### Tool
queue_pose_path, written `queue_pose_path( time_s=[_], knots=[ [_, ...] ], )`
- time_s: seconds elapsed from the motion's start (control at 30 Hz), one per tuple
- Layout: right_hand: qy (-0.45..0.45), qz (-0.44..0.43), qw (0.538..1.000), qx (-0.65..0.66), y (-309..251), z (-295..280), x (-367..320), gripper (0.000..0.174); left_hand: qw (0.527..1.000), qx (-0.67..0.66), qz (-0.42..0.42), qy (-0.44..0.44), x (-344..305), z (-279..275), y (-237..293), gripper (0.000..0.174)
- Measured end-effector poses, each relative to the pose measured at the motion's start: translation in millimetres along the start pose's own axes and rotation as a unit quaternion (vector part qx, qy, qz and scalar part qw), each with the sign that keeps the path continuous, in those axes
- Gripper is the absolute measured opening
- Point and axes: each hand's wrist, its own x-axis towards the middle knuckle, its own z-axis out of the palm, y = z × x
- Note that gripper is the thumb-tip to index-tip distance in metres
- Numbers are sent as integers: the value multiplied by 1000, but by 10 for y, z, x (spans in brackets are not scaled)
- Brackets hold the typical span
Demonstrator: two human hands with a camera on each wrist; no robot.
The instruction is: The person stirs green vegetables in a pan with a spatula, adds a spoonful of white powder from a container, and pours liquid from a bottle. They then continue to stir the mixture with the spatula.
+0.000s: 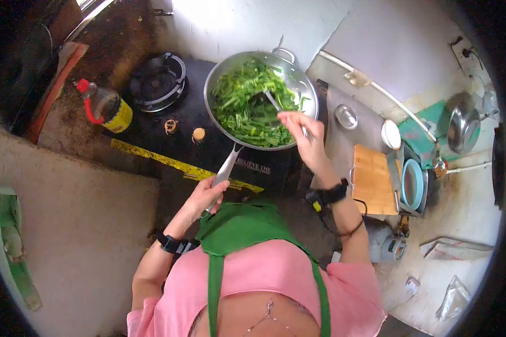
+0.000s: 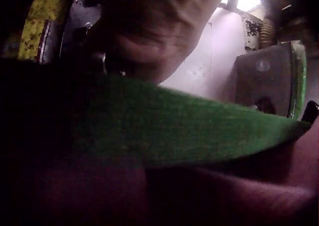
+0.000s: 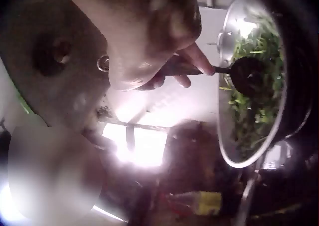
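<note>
A wide metal wok (image 1: 312, 92) full of chopped leafy greens (image 1: 247, 106) sits on the black stove. My left hand (image 1: 205, 196) grips its long handle (image 1: 226, 170), close to the green apron. In the left wrist view the apron cloth (image 2: 149, 121) covers most of that grip. My right hand (image 1: 306, 135) holds a metal ladle (image 1: 272, 101) by its handle, above the wok's right side. The right wrist view shows the ladle's round dark head (image 3: 246, 76) in among the greens, fingers wrapped around the handle (image 3: 179, 66).
Left of the wok is the other burner (image 1: 157, 84), with a red-capped bottle (image 1: 104, 106) beyond it. To the right lie a wooden cutting board (image 1: 371, 174), a cleaver (image 1: 393, 171), a blue basin (image 1: 412, 182) and a small metal bowl (image 1: 346, 117). A gas cylinder (image 1: 382, 241) stands below.
</note>
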Motion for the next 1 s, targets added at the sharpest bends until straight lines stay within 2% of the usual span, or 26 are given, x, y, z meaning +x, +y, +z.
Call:
queue_pose_path(
  time_s=[0.03,0.1,0.2,0.3,0.4,0.5,0.57,0.6,0.67,0.7,0.77,0.87,0.93,1.0],
  knots=[
    [3,27,1000,-1,6,-38,95,15,1000,3,6,3,19,1,-4,30],
    [60,38,993,91,-51,-90,232,17,1000,0,10,5,15,13,31,29],
    [89,35,984,151,86,-45,254,20,1000,7,4,4,7,8,17,29],
    [27,90,986,135,80,-86,-22,22,1000,4,9,6,-9,8,31,29],
    [-19,138,985,102,-405,-454,-115,22,1000,-5,16,2,0,-17,22,29],
    [-24,141,982,126,-786,-869,-44,21,1000,-14,14,-4,-4,-11,0,29],
    [-106,158,981,44,-1089,-1040,-12,19,1000,-13,10,4,-9,-5,30,29],
    [-106,158,981,44,-1076,-1036,-6,19,1000,-13,10,4,-7,-7,33,29],
    [-226,80,965,-111,-1013,-969,8,17,1000,-5,6,0,-5,-14,33,29],
    [-226,80,965,-110,-864,-870,4,17,1000,-5,6,0,-6,-13,33,29],
    [-154,-11,982,-114,-354,-607,12,15,1000,-14,7,-3,-10,-11,36,30],
    [-108,-25,988,-105,15,-469,204,14,1000,-3,3,1,-25,-4,57,30],
    [23,45,998,33,54,-397,257,15,1000,-5,2,2,-4,-10,20,30],
    [36,76,995,61,67,-315,134,16,1000,-3,2,2,3,-18,32,31]
  ],
)
